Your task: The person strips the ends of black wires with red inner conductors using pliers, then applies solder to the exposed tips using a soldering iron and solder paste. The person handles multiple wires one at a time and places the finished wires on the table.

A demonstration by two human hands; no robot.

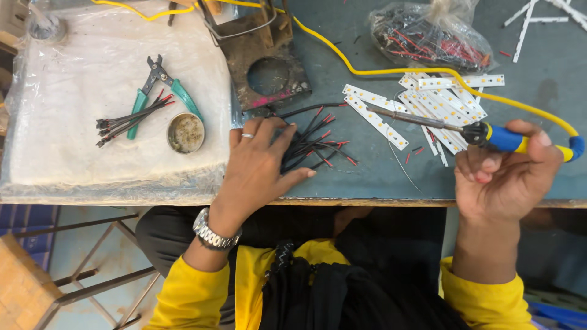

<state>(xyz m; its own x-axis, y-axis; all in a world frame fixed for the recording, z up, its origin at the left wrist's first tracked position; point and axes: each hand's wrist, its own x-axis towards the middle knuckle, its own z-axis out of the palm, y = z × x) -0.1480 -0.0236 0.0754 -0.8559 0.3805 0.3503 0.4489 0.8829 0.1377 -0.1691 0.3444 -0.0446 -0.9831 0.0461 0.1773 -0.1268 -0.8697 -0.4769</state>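
The left hand spreads open over loose black red-tipped wires on the bench, while the right hand holds a blue-and-yellow soldering iron closed in its grip, best kept tip-away from fingers

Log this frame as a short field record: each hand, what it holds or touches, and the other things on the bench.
left hand: fingers spread on loose black-and-red wires
right hand: gripping soldering iron by its blue-yellow handle, tip over white LED strips
pad at left: green cutters, wire bundle, small round tin
rear: bag of wires
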